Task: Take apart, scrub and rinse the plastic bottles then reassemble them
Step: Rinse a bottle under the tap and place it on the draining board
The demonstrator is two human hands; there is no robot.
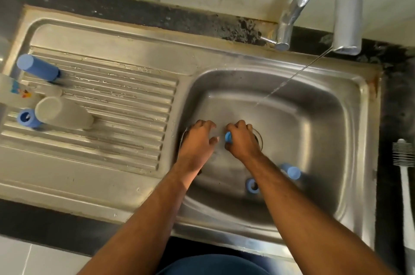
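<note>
Down at the sink [354, 104] centre, right hand [243, 140] pinches a blue cap [228, 137]. Left hand [197, 140] sits just left, curled on something clear, probably the bottle, so the cap goes leftward.

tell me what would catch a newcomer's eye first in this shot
Two bare forearms reach into the stainless steel sink basin, where the right hand grips a small blue plastic cap and the left hand curls around a clear bottle that is barely visible. A thin water stream slants down from the chrome tap spout above. On the ribbed draining board to the left stand blue and translucent bottle parts.
</note>
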